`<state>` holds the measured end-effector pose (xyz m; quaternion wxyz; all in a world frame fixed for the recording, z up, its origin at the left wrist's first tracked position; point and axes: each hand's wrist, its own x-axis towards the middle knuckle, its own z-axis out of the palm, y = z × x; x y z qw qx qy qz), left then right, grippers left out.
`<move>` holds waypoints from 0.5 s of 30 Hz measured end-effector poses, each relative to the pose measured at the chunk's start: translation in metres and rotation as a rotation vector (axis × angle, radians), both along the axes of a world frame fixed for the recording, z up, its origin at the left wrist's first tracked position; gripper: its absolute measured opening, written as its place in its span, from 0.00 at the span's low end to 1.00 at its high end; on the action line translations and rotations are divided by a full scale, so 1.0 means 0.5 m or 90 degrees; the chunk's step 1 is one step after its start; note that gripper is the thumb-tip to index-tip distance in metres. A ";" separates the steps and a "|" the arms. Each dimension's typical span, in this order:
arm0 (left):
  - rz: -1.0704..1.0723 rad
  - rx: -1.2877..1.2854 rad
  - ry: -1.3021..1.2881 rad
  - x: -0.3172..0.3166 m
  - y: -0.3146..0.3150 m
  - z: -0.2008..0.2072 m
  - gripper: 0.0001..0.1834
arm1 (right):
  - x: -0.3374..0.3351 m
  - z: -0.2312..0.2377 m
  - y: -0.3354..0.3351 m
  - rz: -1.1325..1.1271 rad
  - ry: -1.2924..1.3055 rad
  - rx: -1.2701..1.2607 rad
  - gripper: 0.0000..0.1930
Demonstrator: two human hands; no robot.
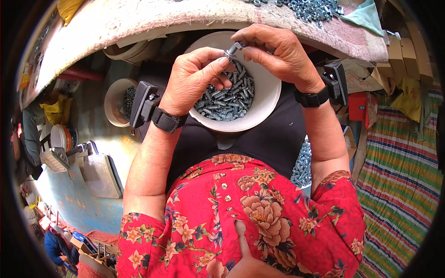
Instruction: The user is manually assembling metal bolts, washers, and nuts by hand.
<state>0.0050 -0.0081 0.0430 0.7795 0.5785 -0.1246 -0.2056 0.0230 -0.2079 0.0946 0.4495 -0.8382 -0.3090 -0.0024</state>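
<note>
A white bowl [268, 99] full of grey metal bolts [227, 99] rests on my lap. Above it my left hand [192, 78] pinches a single bolt [233, 49] between thumb and fingertips. My right hand [278, 53] meets it from the right, its fingers closed on the bolt's head end, where a nut seems to sit. Both wrists wear black bands with small black devices attached.
A padded worktop [139, 21] with a pile of loose nuts [315, 9] curves across the top. A second bowl of hardware [121, 99] sits at the left, a metal scoop [99, 173] below it. More bolts [302, 167] lie at my right, beside a striped mat [398, 185].
</note>
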 end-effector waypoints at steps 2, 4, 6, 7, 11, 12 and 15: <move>-0.008 0.002 -0.008 -0.004 0.001 0.006 0.11 | -0.003 -0.011 -0.001 0.007 0.010 0.031 0.11; -0.013 0.008 -0.020 -0.006 0.005 0.011 0.11 | -0.007 -0.012 0.001 0.016 0.019 0.062 0.11; -0.018 0.014 -0.031 -0.008 0.008 0.014 0.10 | -0.012 -0.007 0.003 0.017 0.105 0.099 0.10; -0.016 0.021 -0.044 -0.011 0.011 0.014 0.10 | -0.016 -0.004 0.006 0.020 0.103 0.100 0.10; 0.013 0.074 -0.103 -0.025 0.010 0.017 0.09 | -0.024 0.008 0.017 -0.007 0.010 -0.040 0.08; 0.018 0.098 -0.112 -0.030 0.007 0.020 0.09 | -0.025 0.010 0.020 -0.018 -0.107 -0.141 0.11; 0.040 0.133 -0.172 -0.045 -0.001 0.025 0.07 | -0.037 -0.002 0.025 -0.066 -0.095 -0.103 0.18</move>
